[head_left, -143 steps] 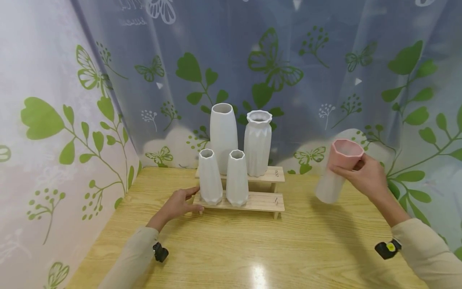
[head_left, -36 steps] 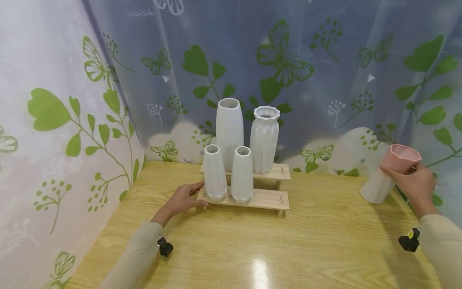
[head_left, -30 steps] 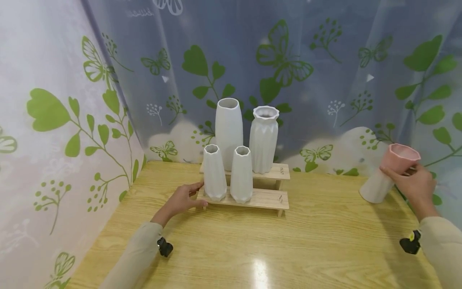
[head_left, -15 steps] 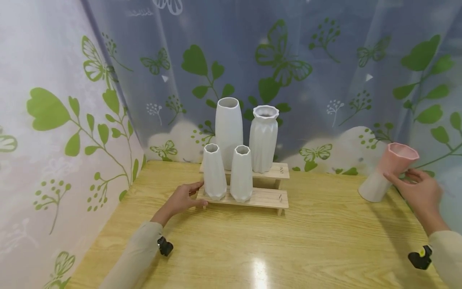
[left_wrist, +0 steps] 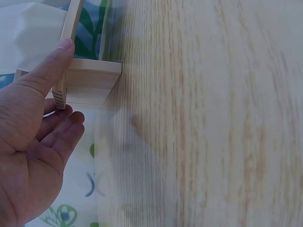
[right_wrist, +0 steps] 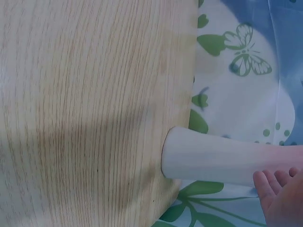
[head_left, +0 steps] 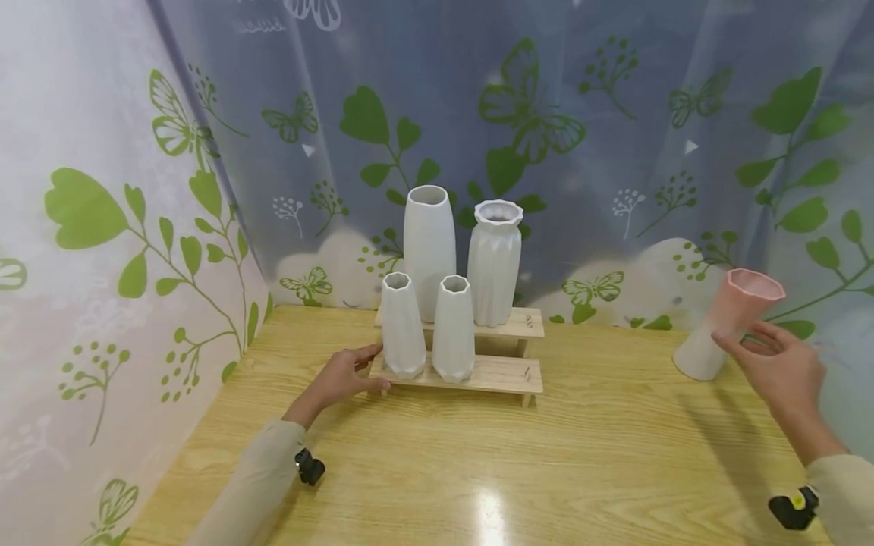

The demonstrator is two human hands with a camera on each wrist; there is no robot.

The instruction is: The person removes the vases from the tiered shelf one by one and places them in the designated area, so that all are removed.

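Note:
At the far right of the head view a pink-and-white vase (head_left: 722, 322) stands on the table near its back edge. My right hand (head_left: 785, 371) is just beside it, fingers loosely spread and no longer wrapped round it. The right wrist view has these fingers (right_wrist: 266, 187) close below the vase's white body (right_wrist: 208, 156); I cannot tell whether they touch. My left hand (head_left: 337, 381) grips the left end of the two-tier wooden rack (head_left: 501, 371). In the left wrist view its thumb (left_wrist: 59, 54) lies on the wood, with the other fingers curled at the far side.
Two small white vases (head_left: 403, 330) (head_left: 454, 334) stand on the rack's lower tier. On the upper tier are a tall smooth white vase (head_left: 429, 243) and a fluted white vase (head_left: 495, 269). A patterned curtain (head_left: 580, 152) hangs directly behind the table (head_left: 410, 470).
The pink-and-white vase, earlier held in the air, has moved right and come down onto the table. My right hand has loosened from it and drawn slightly away. The left hand keeps its grip.

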